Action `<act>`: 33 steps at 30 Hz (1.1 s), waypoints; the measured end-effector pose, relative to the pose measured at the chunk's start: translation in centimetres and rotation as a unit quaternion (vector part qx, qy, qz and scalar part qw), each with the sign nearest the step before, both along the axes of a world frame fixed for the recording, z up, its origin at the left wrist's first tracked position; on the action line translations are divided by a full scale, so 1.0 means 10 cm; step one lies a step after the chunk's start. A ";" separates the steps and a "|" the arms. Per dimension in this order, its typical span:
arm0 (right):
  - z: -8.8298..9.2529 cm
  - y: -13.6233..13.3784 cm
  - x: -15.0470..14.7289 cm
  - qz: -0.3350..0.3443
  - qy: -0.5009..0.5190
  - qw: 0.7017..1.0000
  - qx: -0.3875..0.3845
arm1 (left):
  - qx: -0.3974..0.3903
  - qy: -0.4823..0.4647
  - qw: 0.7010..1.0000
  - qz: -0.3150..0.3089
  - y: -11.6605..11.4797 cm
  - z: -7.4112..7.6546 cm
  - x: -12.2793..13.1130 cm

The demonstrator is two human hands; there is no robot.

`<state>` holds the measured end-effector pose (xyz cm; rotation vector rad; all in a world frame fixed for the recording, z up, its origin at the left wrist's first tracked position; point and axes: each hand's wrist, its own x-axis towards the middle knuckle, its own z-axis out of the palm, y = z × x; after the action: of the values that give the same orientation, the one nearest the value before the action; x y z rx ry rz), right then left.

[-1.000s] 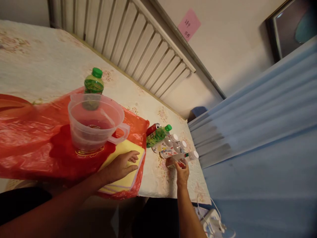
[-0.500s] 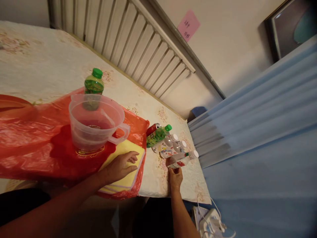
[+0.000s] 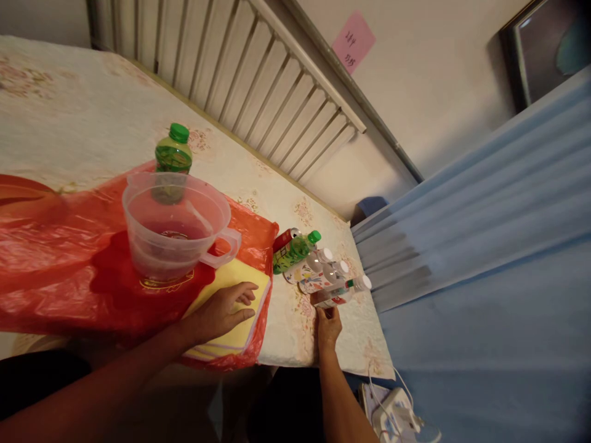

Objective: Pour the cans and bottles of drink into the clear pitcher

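Note:
My left hand (image 3: 220, 312) lies flat with fingers spread on a yellow pad (image 3: 233, 295), which rests on a red plastic bag (image 3: 60, 271). My right hand (image 3: 328, 325) is at the table's near right corner. Its fingers are curled against the base end of a clear bottle (image 3: 340, 295) that has a red label and white cap and lies on its side. A clear plastic jug (image 3: 175, 224) with a handle stands on the red bag, just beyond my left hand. A green-capped green bottle (image 3: 173, 152) stands upright behind the jug.
Beyond the clear bottle lie a green bottle (image 3: 295, 249), a red can (image 3: 285, 237) and two more clear bottles (image 3: 329, 263). A slatted rail (image 3: 258, 80) runs along the table's far edge. Blue cloth (image 3: 484, 258) hangs at the right. A white power strip (image 3: 396, 418) lies on the floor.
My right hand has slid back from on top of the clear bottle to its base end. The bottle has stayed nearly in place. My left hand has not moved.

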<state>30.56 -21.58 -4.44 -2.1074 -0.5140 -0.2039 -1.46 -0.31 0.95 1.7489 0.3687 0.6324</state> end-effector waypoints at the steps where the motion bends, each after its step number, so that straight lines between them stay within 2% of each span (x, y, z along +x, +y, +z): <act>1: 0.00 0.01 0.00 -0.002 -0.001 1.000 -0.002 | 0.002 0.000 1.000 -0.001 0.00 0.00 0.00; 14: 0.08 0.10 0.02 -0.011 -0.012 1.000 -0.026 | 0.003 0.016 1.000 -0.004 0.00 0.03 0.00; 27: 0.00 0.08 0.10 -0.012 -0.025 0.999 -0.041 | -0.004 0.021 1.000 -0.010 0.00 -0.03 0.02; 33: 0.00 0.09 0.09 -0.015 -0.024 0.999 -0.041 | -0.011 0.027 1.000 -0.011 0.00 0.00 0.02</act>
<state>31.49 -20.73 -4.45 -2.1953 -0.5276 -0.2555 -1.29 -0.32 0.93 1.7484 0.3907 0.5643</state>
